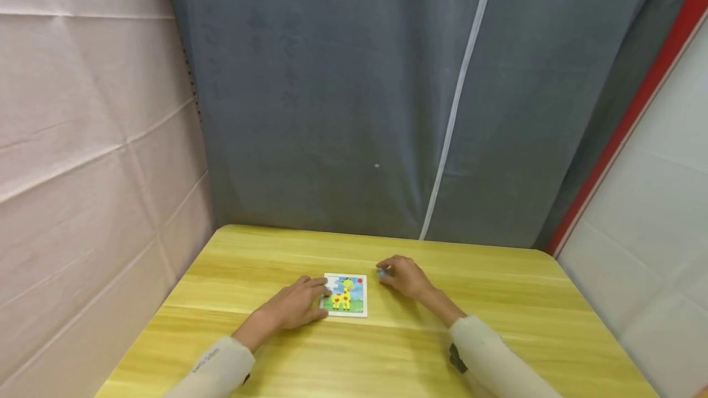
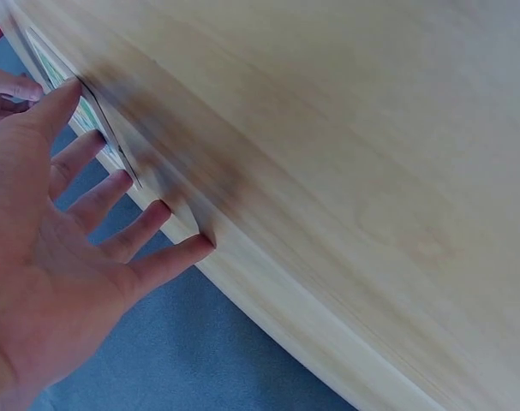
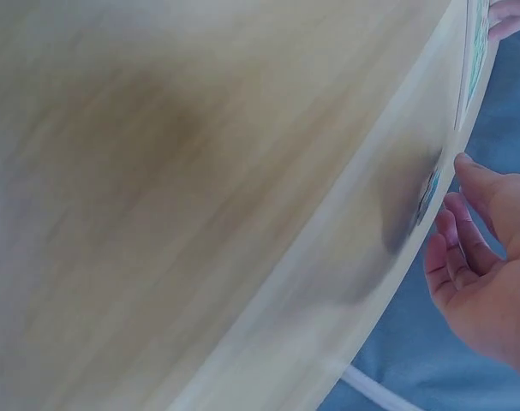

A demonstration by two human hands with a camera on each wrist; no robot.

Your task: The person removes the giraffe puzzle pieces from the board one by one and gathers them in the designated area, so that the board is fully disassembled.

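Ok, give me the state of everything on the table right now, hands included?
Giraffe puzzle board: flat on the table, one gap at its top left corner.
Loose blue piece: off the board, at the right hand's fingertips.
Left hand: fingers straight, resting on the board's left edge.
Right hand: fingers curled, pinching the piece.

**Small, blurred and cut off**

The blue piece under the right hand is too small to be made out. Both wrist views are blurred. The puzzle board is partly covered by the left hand.
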